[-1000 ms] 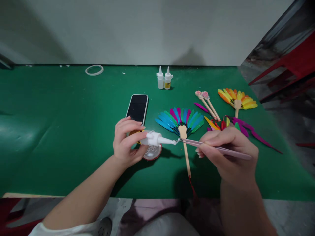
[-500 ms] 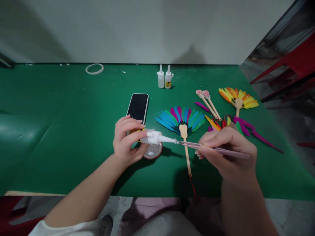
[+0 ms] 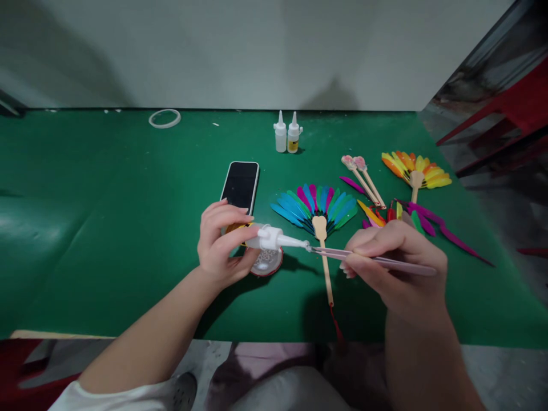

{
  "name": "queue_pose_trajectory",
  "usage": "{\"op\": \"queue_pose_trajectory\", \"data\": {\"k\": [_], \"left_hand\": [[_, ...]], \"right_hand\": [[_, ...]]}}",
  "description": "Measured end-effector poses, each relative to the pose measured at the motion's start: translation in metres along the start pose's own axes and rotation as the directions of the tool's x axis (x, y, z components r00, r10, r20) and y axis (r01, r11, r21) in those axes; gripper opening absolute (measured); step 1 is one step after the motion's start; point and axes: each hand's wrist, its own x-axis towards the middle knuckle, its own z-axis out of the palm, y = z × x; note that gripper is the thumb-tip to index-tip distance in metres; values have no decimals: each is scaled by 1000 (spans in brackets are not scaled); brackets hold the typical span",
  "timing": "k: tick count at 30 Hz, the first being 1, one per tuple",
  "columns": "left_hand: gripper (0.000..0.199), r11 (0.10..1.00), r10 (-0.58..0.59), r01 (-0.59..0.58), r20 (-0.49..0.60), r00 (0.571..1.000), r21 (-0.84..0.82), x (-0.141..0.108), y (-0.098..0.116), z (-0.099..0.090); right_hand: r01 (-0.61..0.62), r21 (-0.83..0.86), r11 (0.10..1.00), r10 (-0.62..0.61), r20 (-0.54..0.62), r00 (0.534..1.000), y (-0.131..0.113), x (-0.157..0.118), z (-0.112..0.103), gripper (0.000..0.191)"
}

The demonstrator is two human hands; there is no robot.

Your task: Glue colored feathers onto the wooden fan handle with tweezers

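A red tassel (image 3: 337,327) hangs from the handle of a blue, green and magenta feather fan (image 3: 319,226) on a green surface (image 3: 128,228). Left of the fan's handle, a person's left hand (image 3: 222,240), its grip closed around a white-nozzled bottle (image 3: 272,238), holds it sideways above a red-rimmed dish (image 3: 266,275); the bottle's yellow label is mostly covered and unreadable. Right of the handle, the right hand (image 3: 398,257) has its grip pinched on pink tweezers (image 3: 334,253), tips at the nozzle's end, where a tiny shiny bit (image 3: 309,247) shows. Left of the fan lies a dark-screened phone (image 3: 241,185); right of it, loose feathers (image 3: 422,218), two wooden sticks (image 3: 363,181) and a yellow-and-orange fan (image 3: 416,178). Beyond the fan stand two small bottles (image 3: 280,138), one bearing a yellow label (image 3: 293,145) too small to read.
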Motion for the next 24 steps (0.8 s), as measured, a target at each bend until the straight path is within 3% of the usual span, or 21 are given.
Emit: {"op": "queue_pose_trajectory", "data": {"k": [24], "left_hand": [[23,1000,3,-3,15,1000,14,1,0,0]], "right_hand": [[5,-30,1000,-6,-50,999,2,-1,1,21]]}}
